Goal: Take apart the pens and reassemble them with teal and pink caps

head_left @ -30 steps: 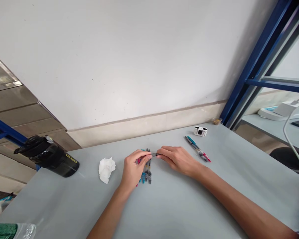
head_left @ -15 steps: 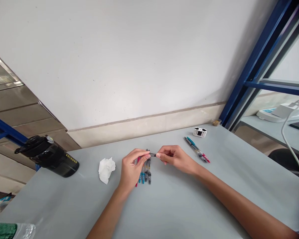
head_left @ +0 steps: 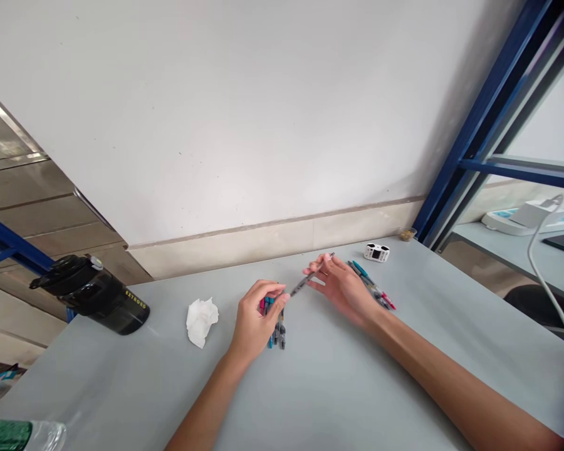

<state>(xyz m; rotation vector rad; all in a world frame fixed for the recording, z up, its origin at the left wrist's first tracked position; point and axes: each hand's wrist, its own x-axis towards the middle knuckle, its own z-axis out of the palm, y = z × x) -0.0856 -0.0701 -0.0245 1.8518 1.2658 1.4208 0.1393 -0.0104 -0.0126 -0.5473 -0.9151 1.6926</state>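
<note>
A slim grey pen [head_left: 304, 284] slants up to the right between my two hands, above the table. My left hand [head_left: 258, 316] is closed, its thumb and fingertips pinching the pen's lower end. My right hand [head_left: 342, 285] has its thumb and index finger at the upper end, with the other fingers loosely spread. Under and beside my left hand lies a row of several pens [head_left: 282, 335] with black, blue and pink parts, partly hidden by that hand. Near my right wrist rest more pens [head_left: 361, 270], teal, dark and pink.
A crumpled white tissue [head_left: 201, 322] lies left of my left hand. Farther left stands a black bottle [head_left: 98, 297]. A small white device [head_left: 376, 252] and a small clear container [head_left: 407, 234] sit toward the back right. A green-labelled bottle [head_left: 23, 435] is at the lower left.
My right hand has moved up and to the right, and the pen now shows at length between my hands. My left hand has shifted slightly right, still pinching.
</note>
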